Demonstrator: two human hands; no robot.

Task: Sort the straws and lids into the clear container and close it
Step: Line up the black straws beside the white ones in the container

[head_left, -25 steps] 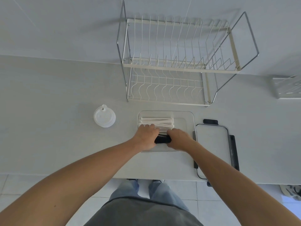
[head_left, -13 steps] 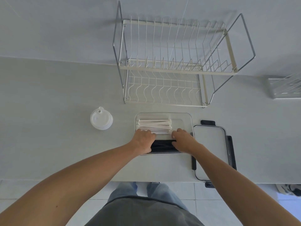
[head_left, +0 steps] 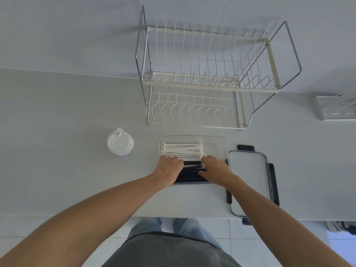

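Note:
The clear container sits open on the counter in front of me. A bundle of white paper-wrapped straws lies along its far side. Black straws lie along its near side. My left hand rests on the left ends of the black straws and my right hand on their right ends, fingers curled over them inside the container. A stack of white cup lids stands on the counter to the left. The container's lid, clear with black clips, lies flat to the right.
A two-tier wire dish rack stands behind the container against the wall. Another rack's corner shows at the far right. The counter's front edge runs just below my forearms.
My hands have spread apart along the black straws, which now lie flat and uncovered in the container's near side.

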